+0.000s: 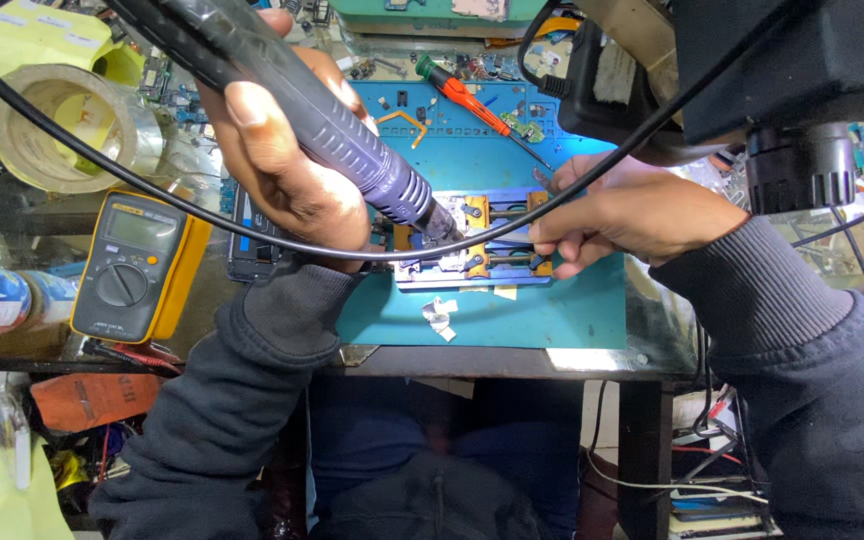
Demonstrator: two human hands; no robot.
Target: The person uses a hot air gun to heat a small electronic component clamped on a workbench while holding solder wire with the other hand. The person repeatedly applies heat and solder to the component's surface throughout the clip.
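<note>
left hand [287, 165] holds hot-air wand [352, 135] over clamp [472, 245].

The left hand [287, 165] grips a dark hot-air handle [337, 130], its nozzle pointing toward four o'clock onto a clamped board holder [472, 245] on the blue mat [552, 310]. The right hand [632, 215] pinches tweezers [544, 182] at the holder's three o'clock edge. A yellow multimeter [137, 265] lies at nine o'clock.
</note>
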